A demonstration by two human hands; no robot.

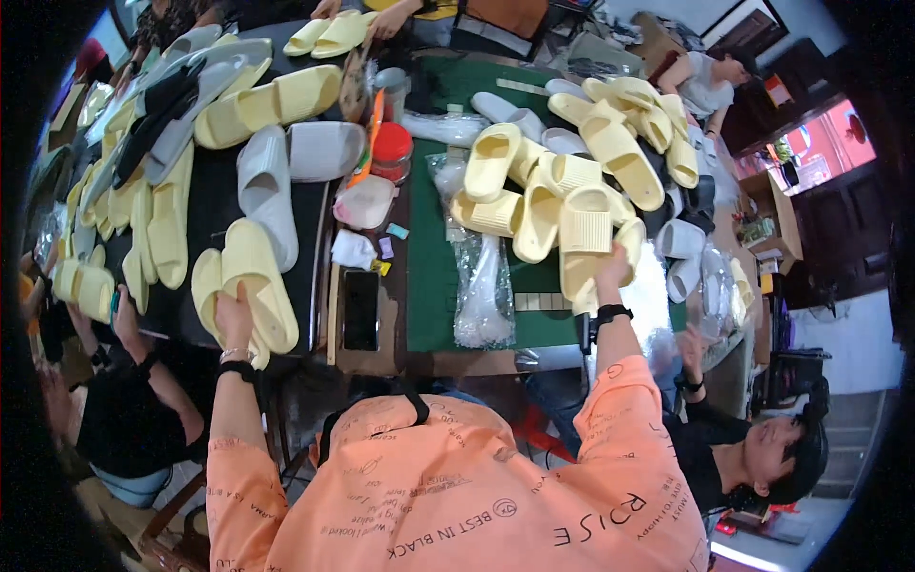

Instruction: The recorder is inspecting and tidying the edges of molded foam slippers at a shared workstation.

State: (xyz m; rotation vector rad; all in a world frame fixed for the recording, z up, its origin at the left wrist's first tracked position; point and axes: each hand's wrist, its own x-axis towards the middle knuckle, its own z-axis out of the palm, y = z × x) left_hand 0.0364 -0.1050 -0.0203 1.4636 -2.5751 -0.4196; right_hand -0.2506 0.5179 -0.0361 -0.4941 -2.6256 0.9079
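Note:
At the near left, my left hand (234, 318) is closed on a pair of pale yellow slide slippers (250, 272), held one beside the other. My right hand (610, 271) grips the heel end of a pale yellow slipper (584, 224) at the near side of a heap of yellow slippers (620, 157). The fingers of that hand are partly hidden behind the slipper. Just beyond my left hand lie a grey slipper (268, 195) and a second grey slipper (327, 151). Clear plastic bags (483, 296) lie left of the heap on the green mat (429, 315).
Between the two work areas stand a red-lidded jar (392, 145), a white tub (363, 201) and a dark phone (361, 310). Yellow, grey and black slippers (157, 162) cover the left table. A co-worker's hand (125, 316) holds slippers at left; another person (762, 448) is close on my right.

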